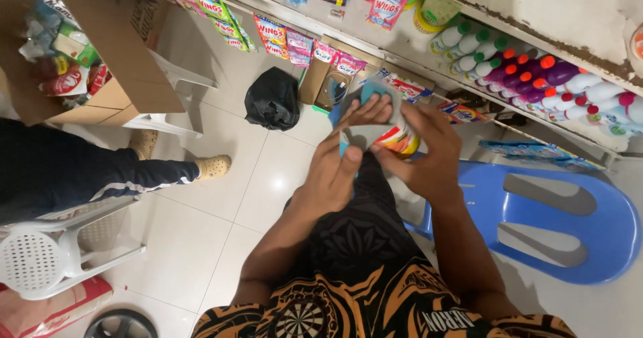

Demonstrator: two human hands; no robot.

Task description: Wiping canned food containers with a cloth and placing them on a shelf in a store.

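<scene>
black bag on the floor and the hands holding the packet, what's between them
In the head view, an open cardboard box stands between the black bag and the left hand and right hand, which grip a grey cloth around the packet.

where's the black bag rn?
Head view, upper middle: the black bag lies on the white tiled floor at the foot of the shelf, left of the person's hands, beside an open cardboard box.

Hands: left hand point(333, 170) and right hand point(423, 157) grip a grey cloth point(370, 134) around a colourful can point(400, 142).
Setting: blue plastic chair point(569, 244) beside.
</scene>
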